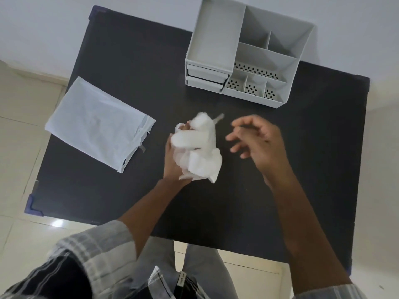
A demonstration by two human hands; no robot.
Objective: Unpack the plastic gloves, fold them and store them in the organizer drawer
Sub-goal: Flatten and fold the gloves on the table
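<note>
— Two drawers [205,79] shut in the organizer [248,52] at the table's [129,61] far edge; empty bag [97,124] lies left.

— Gloves [199,147]?

— Mid-table, bunched in the clamped left hand [172,156]; right hand [257,139] hovers, fingers apart, likely to start folding.

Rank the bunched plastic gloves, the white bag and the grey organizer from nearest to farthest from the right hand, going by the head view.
From the right hand:
1. Plastic gloves, just to its left, held in the left hand.
2. Grey organizer, at the table's far edge.
3. White bag, flat at the table's left side.
</note>
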